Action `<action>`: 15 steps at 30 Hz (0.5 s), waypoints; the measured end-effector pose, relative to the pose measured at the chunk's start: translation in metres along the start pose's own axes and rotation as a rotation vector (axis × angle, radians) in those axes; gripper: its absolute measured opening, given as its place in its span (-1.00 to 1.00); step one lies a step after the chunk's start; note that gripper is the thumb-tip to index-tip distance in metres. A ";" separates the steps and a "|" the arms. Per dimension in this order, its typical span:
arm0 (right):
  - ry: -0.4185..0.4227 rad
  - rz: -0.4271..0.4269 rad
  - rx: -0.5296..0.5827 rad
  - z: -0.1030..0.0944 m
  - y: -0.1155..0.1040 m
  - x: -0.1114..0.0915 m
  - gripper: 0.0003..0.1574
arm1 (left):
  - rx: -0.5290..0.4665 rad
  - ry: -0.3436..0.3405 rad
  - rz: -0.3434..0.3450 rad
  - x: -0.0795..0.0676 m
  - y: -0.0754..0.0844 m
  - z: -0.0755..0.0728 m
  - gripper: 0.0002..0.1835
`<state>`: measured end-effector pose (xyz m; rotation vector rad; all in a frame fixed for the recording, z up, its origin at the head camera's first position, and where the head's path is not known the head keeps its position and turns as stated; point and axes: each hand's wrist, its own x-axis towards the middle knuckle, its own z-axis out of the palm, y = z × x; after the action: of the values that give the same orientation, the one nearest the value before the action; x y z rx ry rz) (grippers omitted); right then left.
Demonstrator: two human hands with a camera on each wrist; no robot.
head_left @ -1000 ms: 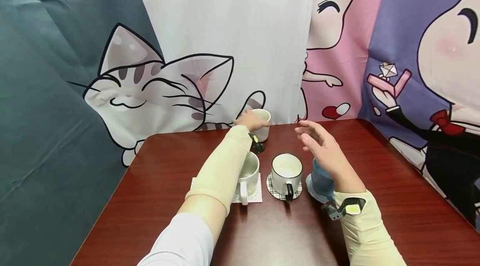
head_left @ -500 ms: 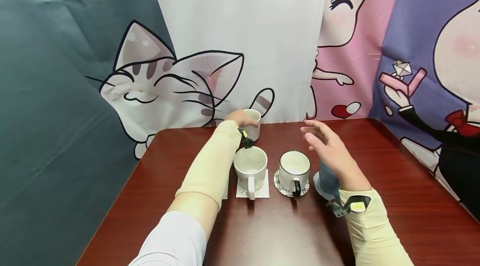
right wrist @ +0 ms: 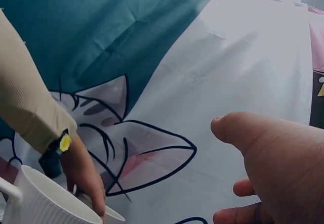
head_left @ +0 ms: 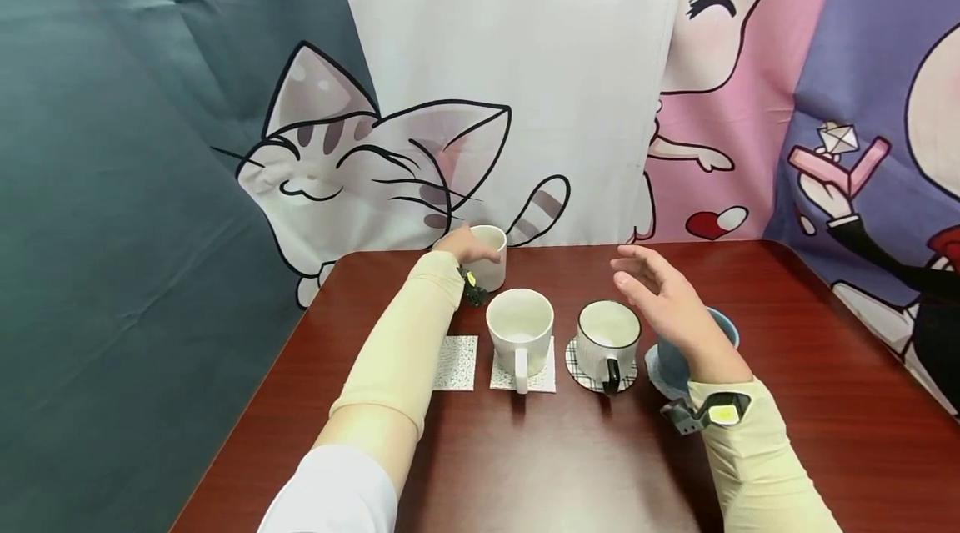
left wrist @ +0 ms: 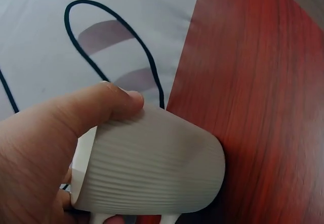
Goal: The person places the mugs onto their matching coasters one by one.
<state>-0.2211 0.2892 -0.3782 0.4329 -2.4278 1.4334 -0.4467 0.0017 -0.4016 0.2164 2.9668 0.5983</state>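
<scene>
At the back of the table my left hand [head_left: 467,245] grips a white ribbed mug [head_left: 491,262]. In the left wrist view its thumb lies along the ribbed side of that mug [left wrist: 157,163], with the other fingers partly hidden behind the rim and by the handle. My right hand [head_left: 663,295] is raised with relaxed, parted fingers and holds nothing. Behind and below it stands a blue mug [head_left: 723,324] on a blue coaster [head_left: 660,379], partly covered by the hand and wrist.
A larger white mug [head_left: 520,320] stands on a square coaster [head_left: 543,374]. Right of it is a black-rimmed mug [head_left: 600,341] on a round checked coaster [head_left: 576,370]. A speckled square coaster [head_left: 457,362] lies bare beside my left forearm. A cartoon cloth [head_left: 585,57] hangs behind the table [head_left: 540,466].
My left hand has shifted left along the back with the ribbed mug, uncovering the larger white mug and the speckled coaster. The view has turned left; the right hand stays raised near the blue mug.
</scene>
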 end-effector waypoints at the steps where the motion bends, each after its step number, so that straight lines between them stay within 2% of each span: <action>1: -0.008 0.004 -0.006 0.001 0.000 0.000 -0.40 | 0.010 0.000 0.000 -0.002 -0.003 -0.001 0.05; 8: -0.047 0.016 -0.067 0.007 -0.007 -0.001 -0.37 | 0.056 0.057 -0.052 -0.017 -0.022 -0.001 0.12; 15: -0.055 0.014 -0.092 0.014 -0.009 -0.001 -0.37 | 0.075 0.076 -0.083 -0.043 -0.029 -0.001 0.18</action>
<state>-0.2175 0.2726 -0.3778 0.4412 -2.5332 1.3253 -0.4081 -0.0323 -0.4091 0.0781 3.0567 0.4976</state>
